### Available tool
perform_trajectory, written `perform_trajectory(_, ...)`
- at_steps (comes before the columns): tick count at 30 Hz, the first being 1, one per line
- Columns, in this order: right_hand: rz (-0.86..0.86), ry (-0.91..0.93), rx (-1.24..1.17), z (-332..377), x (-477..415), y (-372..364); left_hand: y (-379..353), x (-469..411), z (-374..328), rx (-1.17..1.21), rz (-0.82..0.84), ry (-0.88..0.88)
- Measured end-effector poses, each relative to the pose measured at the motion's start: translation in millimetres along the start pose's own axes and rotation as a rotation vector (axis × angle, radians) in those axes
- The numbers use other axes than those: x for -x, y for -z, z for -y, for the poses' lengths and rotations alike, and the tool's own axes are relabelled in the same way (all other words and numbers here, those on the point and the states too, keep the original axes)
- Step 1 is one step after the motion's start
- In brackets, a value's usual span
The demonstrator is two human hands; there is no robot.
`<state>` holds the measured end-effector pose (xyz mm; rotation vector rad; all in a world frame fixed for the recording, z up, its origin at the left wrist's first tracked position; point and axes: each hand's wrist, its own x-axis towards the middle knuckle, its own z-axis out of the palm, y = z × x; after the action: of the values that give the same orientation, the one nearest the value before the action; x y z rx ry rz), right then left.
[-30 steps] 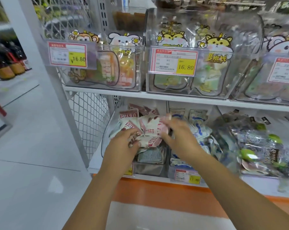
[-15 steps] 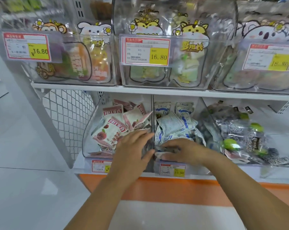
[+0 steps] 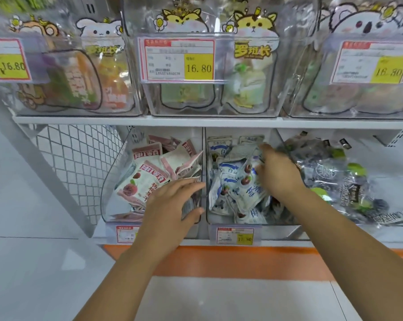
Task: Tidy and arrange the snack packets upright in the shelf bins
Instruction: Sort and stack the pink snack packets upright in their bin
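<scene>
On the lower shelf, a clear left bin (image 3: pixel 112 181) holds several pink-and-white snack packets (image 3: pixel 145 179) lying jumbled and tilted. The clear middle bin (image 3: pixel 286 230) beside it holds several blue-and-white packets (image 3: pixel 232 179), also jumbled. My left hand (image 3: pixel 170 205) rests with fingers spread on the front of the left bin, next to the divider between the bins. My right hand (image 3: pixel 276 172) reaches into the middle bin from the right, its fingers curled against the blue-and-white packets; whether it grips one is hidden.
To the right lies a heap of dark packets with green spots (image 3: pixel 344 179). The upper shelf (image 3: pixel 195 121) carries clear bins of animal-shaped pouches with 16.80 price tags (image 3: pixel 179 59). A wire mesh panel (image 3: pixel 80 158) closes the shelf's left end. An orange strip (image 3: pixel 242 260) runs along the base.
Both hands left the pink-and-white packets. My right hand moved into the middle bin, then up and right among the blue-and-white packets. My left hand settled at the left bin's front. The view moved closer.
</scene>
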<state>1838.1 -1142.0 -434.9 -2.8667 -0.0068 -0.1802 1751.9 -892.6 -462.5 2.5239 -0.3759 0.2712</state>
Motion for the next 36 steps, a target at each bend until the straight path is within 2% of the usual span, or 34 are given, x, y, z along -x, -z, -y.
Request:
perform_trajectory(3, 0.075, 0.189, 0.212, 10, 13, 2, 0, 0, 0, -0.004, 0.01, -0.002)
perform_trajectory(6, 0.091, 0.454, 0.242, 27, 10, -8, 1, -1, 0, -0.007, 0.006, 0.003)
perform_trajectory(10, 0.422, 0.422, 0.333, 36, 3, -36, 2, -2, 0, -0.002, 0.01, -0.003)
perform_trajectory(13, 0.528, 0.351, 0.359, 15, 12, -41, 4, -2, 2, 0.042, 0.016, 0.004)
perform_trajectory(16, 0.479, 0.305, 0.264, 3, 24, -28, 8, -2, 9, 0.098, 0.01, 0.031)
perform_trajectory(18, 0.305, 0.315, 0.141, 8, 38, -19, 16, 1, 14, 0.122, -0.014, 0.075)
perform_trajectory(20, 0.141, 0.312, -0.121, 21, 55, -11, 27, 7, 18, 0.134, -0.07, 0.12)
perform_trajectory(22, 0.036, 0.385, -0.29, 42, 72, -1, 39, 17, 21, 0.11, -0.129, 0.171)
perform_trajectory(24, -0.03, 0.521, -0.302, 64, 84, 5, 50, 31, 24, 0.073, -0.153, 0.228)
perform_trajectory(28, 0.002, 0.788, -0.119, 97, 78, -3, 68, 46, 37, 0.016, -0.087, 0.252)
perform_trajectory(32, 0.175, 0.765, 0.162, 126, 51, -8, 74, 40, 67, -0.185, -0.098, 0.089)
perform_trajectory(36, 0.283, 0.729, 0.25, 140, 19, -14, 72, 29, 101, -0.227, -0.131, -0.035)
